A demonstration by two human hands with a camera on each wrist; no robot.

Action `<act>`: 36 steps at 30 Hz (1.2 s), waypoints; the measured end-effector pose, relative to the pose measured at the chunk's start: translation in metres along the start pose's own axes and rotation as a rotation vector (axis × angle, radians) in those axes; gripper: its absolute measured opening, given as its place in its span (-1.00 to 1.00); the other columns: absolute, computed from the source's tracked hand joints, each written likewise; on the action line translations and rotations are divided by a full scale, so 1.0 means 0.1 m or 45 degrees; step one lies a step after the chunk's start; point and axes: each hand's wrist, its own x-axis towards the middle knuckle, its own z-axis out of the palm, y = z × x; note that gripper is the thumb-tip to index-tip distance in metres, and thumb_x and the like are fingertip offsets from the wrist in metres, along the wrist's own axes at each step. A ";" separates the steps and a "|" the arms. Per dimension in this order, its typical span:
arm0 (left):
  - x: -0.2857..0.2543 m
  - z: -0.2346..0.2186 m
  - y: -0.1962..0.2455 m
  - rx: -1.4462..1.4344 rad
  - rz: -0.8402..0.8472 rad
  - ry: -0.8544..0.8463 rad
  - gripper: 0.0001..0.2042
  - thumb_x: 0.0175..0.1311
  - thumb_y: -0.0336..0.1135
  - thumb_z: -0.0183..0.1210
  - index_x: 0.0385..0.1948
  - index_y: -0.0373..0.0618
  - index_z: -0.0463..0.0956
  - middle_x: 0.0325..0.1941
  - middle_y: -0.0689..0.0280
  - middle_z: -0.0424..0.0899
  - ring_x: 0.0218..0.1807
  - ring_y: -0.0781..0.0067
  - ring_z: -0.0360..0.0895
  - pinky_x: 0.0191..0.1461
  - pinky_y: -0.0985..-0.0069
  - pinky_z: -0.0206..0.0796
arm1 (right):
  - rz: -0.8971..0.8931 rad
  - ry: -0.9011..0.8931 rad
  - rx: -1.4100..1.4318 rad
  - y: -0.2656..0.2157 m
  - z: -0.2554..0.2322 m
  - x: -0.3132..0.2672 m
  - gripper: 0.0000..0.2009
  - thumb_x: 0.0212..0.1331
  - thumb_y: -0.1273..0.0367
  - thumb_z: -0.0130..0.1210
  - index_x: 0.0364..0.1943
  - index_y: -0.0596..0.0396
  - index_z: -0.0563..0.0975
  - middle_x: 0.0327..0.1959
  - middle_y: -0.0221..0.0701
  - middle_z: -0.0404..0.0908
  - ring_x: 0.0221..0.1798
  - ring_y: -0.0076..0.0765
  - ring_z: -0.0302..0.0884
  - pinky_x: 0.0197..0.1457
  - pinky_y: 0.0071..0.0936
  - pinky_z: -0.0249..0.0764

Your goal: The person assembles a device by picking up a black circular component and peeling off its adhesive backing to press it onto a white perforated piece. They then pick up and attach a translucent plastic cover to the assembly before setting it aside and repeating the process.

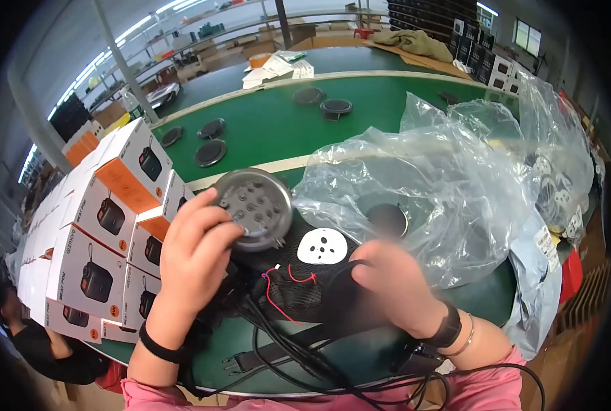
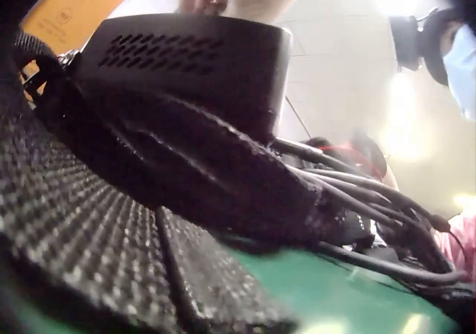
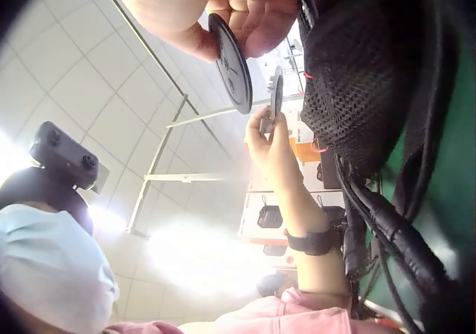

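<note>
My left hand pinches the edge of a round grey dish-shaped part with several small studs inside it. A thin black disc is gripped at its edge by my right hand, blurred in the head view. Between the hands a white round plate with holes lies on a black mesh piece. Red wires trail across that mesh just below the plate. In the right wrist view, the left hand holds the grey part beyond the black disc.
White speaker boxes are stacked at the left. A clear plastic bag spreads over the right side, with a dark disc by its opening. Several black round parts, one a disc, lie on the green surface. Black cables run in front.
</note>
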 end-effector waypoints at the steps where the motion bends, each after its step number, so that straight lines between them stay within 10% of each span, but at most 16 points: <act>1: 0.00 0.00 0.04 0.014 0.065 0.025 -0.67 -0.47 -0.67 0.09 -0.49 -0.15 0.40 -0.36 0.26 0.41 -0.04 0.08 0.39 -0.05 0.31 0.25 | 0.002 0.005 0.000 -0.01 0.00 -0.01 -0.89 0.08 0.51 -0.02 -0.29 0.16 0.39 -0.28 -0.49 0.46 -0.22 -0.66 0.38 -0.14 -0.68 0.32; 6: 0.02 -0.04 0.17 -0.545 -0.061 -0.015 -0.63 -0.35 -0.65 0.12 -0.34 -0.17 0.36 -0.37 0.26 0.42 -0.13 0.21 0.45 -0.22 0.42 0.35 | -0.211 -0.084 -0.069 -0.04 0.00 -0.05 -0.87 0.08 0.54 -0.04 -0.26 0.16 0.38 -0.28 -0.48 0.44 -0.21 -0.63 0.36 -0.11 -0.64 0.31; 9: 0.01 -0.06 0.44 -1.611 -1.015 -0.090 -0.57 -0.07 -0.68 0.03 -0.09 -0.19 0.16 -0.17 0.28 0.40 -0.04 0.49 0.36 -0.13 0.50 0.35 | -0.261 -0.157 0.012 -0.06 -0.03 -0.07 -0.85 0.06 0.58 -0.06 -0.25 0.17 0.38 -0.27 -0.45 0.43 -0.20 -0.61 0.36 -0.11 -0.63 0.30; 12: 0.16 -0.10 0.50 -2.036 -1.263 -0.299 -0.51 0.02 -0.56 0.04 0.07 -0.22 0.15 -0.12 0.28 0.40 -0.15 0.59 0.37 -0.03 0.62 0.25 | -0.256 -0.130 0.035 -0.10 -0.02 -0.10 -0.83 0.05 0.60 -0.06 -0.25 0.18 0.38 -0.28 -0.43 0.44 -0.20 -0.59 0.37 -0.11 -0.62 0.30; 28: 0.01 0.09 0.34 -2.407 -1.273 -0.387 -0.60 0.11 -0.45 -0.04 0.02 -0.33 0.20 -0.07 0.18 0.42 -0.08 0.42 0.42 -0.11 0.53 0.35 | -0.250 -0.038 0.166 -0.08 -0.07 -0.06 -0.81 -0.01 0.62 -0.11 -0.25 0.23 0.37 -0.29 -0.36 0.45 -0.23 -0.52 0.39 -0.14 -0.60 0.31; 31: 0.09 0.09 0.31 -2.259 -1.333 -0.169 -0.61 0.14 -0.40 -0.07 0.02 -0.32 0.21 -0.06 0.20 0.42 -0.04 0.49 0.38 0.03 0.58 0.20 | -0.174 -0.082 0.289 -0.07 -0.09 -0.04 -0.81 0.00 0.61 -0.12 -0.25 0.24 0.38 -0.28 -0.35 0.47 -0.22 -0.50 0.40 -0.11 -0.59 0.31; 36: 0.23 0.02 0.13 -1.977 -1.345 0.103 -0.70 0.17 -0.36 -0.06 -0.07 -0.23 0.29 -0.19 0.27 0.47 -0.19 0.51 0.44 -0.30 0.63 0.36 | -0.129 0.025 0.176 0.05 -0.02 -0.01 -0.82 0.03 0.59 -0.11 -0.24 0.22 0.39 -0.25 -0.35 0.48 -0.20 -0.53 0.41 -0.09 -0.59 0.32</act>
